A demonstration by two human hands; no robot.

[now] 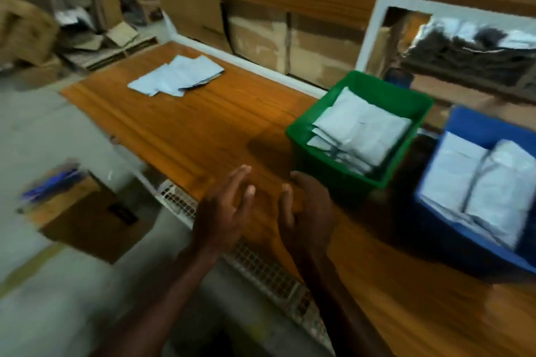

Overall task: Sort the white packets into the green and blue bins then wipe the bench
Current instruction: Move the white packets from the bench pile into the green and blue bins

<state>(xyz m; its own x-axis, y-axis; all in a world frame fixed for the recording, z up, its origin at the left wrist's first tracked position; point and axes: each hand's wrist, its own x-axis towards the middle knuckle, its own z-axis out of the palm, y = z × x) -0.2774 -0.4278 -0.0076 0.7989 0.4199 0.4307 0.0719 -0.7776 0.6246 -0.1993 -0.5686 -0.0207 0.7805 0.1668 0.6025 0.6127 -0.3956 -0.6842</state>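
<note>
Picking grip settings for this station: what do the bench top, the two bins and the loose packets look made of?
Bench: wood or wood-look laminate, orange-brown, visible grain lines, slight sheen.
Green bin and blue bin: likely moulded plastic; solid uniform colour, thin walls, rolled rims.
Loose packets: flat white pouches, matte, lightly creased; paper or plastic film, blur leaves that open.

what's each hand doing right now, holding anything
Left hand: open, fingers straight, holding nothing.
Right hand: open, fingers loosely curled, holding nothing.
</note>
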